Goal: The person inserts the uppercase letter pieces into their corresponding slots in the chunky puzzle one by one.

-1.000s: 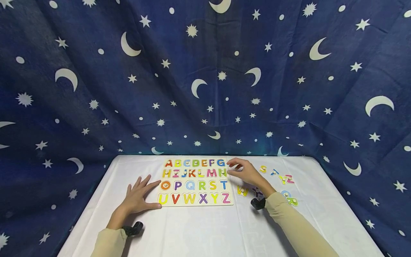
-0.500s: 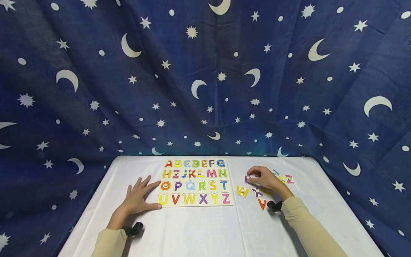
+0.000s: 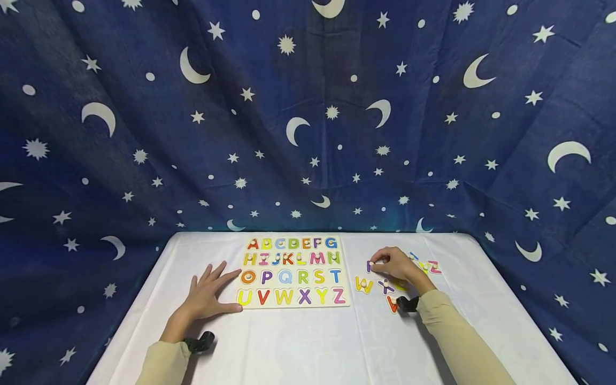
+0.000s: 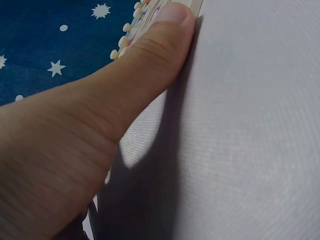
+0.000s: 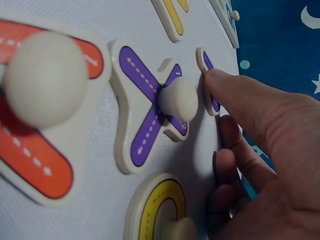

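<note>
My left hand (image 3: 208,294) lies at the left edge of the wooden alphabet board (image 3: 293,309), fingers spread, thumb and a fingertip touching the edge. In the left wrist view the thumb (image 4: 150,55) presses the board's side. To the right of the board, my right hand (image 3: 397,266) pinches a purple letter piece (image 3: 369,267), probably the P, low over the cloth or on it. The right wrist view has this piece (image 5: 208,80) seen nearly edge-on, its knob hidden by the thumb. Knobbed letters fill the board's top two rows and the O place.
Near the right hand lie a yellow W (image 3: 363,285), a purple X (image 3: 385,286), a red V (image 3: 392,304) and a partly hidden yellow piece (image 5: 150,210). Farther right are a yellow Y (image 3: 424,268) and a pink Z (image 3: 434,267). A star-patterned curtain (image 3: 308,160) hangs behind the table.
My right hand has moved from the board's upper right edge, rightward and towards me, to the loose letters, and now pinches the purple piece. The left hand stays put.
</note>
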`<state>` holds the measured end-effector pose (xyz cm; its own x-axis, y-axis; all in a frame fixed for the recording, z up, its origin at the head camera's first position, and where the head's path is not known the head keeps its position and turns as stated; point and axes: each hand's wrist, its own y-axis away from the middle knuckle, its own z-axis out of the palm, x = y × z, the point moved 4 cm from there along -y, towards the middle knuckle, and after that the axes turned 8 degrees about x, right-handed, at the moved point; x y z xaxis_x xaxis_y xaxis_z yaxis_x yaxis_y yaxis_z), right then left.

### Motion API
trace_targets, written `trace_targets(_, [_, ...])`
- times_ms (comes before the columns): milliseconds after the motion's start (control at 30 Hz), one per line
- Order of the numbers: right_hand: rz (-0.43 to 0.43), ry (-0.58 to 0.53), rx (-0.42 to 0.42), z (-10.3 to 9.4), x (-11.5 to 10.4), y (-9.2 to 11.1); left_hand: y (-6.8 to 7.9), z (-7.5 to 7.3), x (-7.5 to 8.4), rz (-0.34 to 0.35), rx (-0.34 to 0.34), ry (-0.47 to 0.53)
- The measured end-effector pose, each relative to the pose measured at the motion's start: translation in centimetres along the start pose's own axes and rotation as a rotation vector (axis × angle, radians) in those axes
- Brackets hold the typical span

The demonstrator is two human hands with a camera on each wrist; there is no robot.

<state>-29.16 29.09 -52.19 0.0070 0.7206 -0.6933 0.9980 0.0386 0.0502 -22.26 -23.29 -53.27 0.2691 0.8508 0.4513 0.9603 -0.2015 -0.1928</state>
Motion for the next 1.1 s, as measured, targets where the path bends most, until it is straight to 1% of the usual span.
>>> trace_targets(100, [-0.012,0.009,0.001,0.03,0.0,0.04,-0.1,0.15,0.0,-0.014,-0.011,-0.008])
trace_targets(233, [-0.024,0.019,0.008,0.01,-0.07,-0.03,-0.28,-0.06,0.15,-0.031,-0.031,-0.017])
trace_targets(400, [-0.041,0.001,0.01,0.08,-0.07,-0.3,-0.15,-0.3,0.29,-0.034,-0.043,-0.037])
trace_targets(667, [0.004,-0.013,0.013,0.22,0.11,-0.57,-0.03,-0.37,0.4,-0.036,-0.039,-0.025])
trace_targets(833, [-0.008,-0.028,0.007,0.19,-0.02,-0.56,-0.08,-0.23,0.26,-0.04,-0.042,-0.038])
trace_targets(1100, [0.005,-0.034,0.006,0.1,-0.05,-0.5,-0.17,-0.2,0.31,-0.031,-0.033,-0.04])
